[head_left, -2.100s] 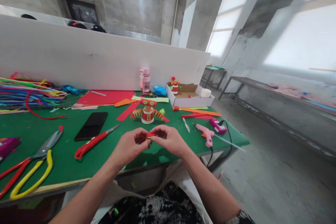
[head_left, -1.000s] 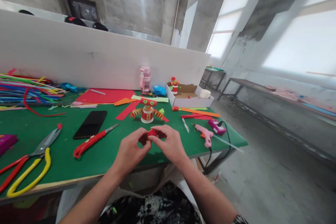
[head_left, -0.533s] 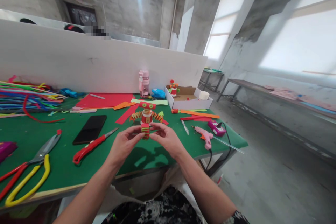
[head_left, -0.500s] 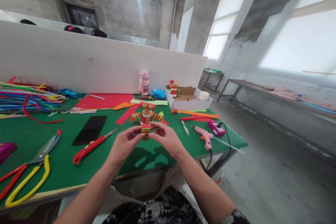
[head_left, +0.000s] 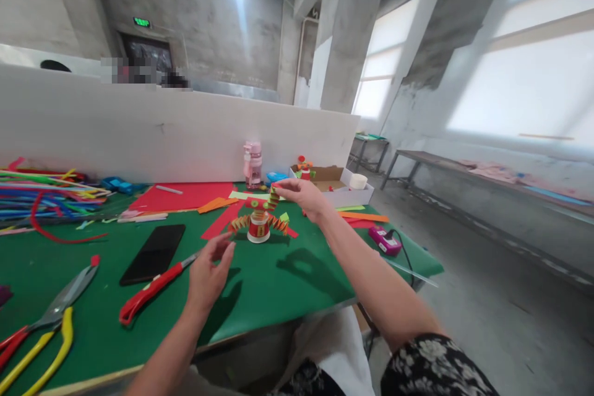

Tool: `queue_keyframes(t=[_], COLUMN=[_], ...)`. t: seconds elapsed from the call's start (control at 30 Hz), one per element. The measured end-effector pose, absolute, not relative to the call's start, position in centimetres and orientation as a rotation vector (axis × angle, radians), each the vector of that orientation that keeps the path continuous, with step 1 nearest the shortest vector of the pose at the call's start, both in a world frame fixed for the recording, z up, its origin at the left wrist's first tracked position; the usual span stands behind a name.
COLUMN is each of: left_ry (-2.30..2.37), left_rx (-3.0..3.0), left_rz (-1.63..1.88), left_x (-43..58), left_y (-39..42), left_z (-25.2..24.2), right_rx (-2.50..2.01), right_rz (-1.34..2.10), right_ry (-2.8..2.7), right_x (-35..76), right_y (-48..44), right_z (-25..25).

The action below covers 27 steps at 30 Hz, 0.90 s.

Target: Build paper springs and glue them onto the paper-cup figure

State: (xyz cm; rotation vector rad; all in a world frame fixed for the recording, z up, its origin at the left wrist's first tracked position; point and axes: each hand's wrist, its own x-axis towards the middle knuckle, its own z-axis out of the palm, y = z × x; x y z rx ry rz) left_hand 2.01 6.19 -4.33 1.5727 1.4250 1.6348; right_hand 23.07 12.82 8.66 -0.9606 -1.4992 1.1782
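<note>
A small red paper figure (head_left: pixel 258 227) with a white base, round green eyes and folded orange paper arms stands upright on the green table. My right hand (head_left: pixel 304 197) pinches an accordion-folded paper strip (head_left: pixel 273 198), green and red, beside the figure's head. From this angle I cannot tell if the strip touches the head. My left hand (head_left: pixel 210 272) is at the figure's left side, thumb and fingers apart, holding nothing. Its fingertips are close to the folded arm; contact is unclear.
Left of my hands lie a utility knife (head_left: pixel 155 288), a black phone (head_left: pixel 153 253) and yellow-and-red-handled shears (head_left: pixel 60 315). Behind stand a pink bottle (head_left: pixel 253 164) and a white box (head_left: pixel 346 197) with another figure (head_left: pixel 304 168). A purple device (head_left: pixel 385 240) sits at the right.
My hands have moved apart. The right one has raised the folded strip from in front of the figure to beside its head; the left has let go and drawn back left.
</note>
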Motion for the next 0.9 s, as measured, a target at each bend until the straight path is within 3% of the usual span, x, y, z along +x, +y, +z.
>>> queue_keyframes(t=[0.17, 0.9], left_ry=[1.491, 1.352], left_rx=[1.726, 1.919], left_rz=[1.597, 1.546], left_x=[1.7, 2.4], left_y=[5.6, 5.1], left_z=[-5.3, -5.0], right_rx=[-1.08, -1.189], right_rz=[1.131, 0.965], right_ry=[-1.512, -1.605], right_x=[21.9, 20.8], right_y=[16.6, 19.6], right_z=[9.7, 5.8])
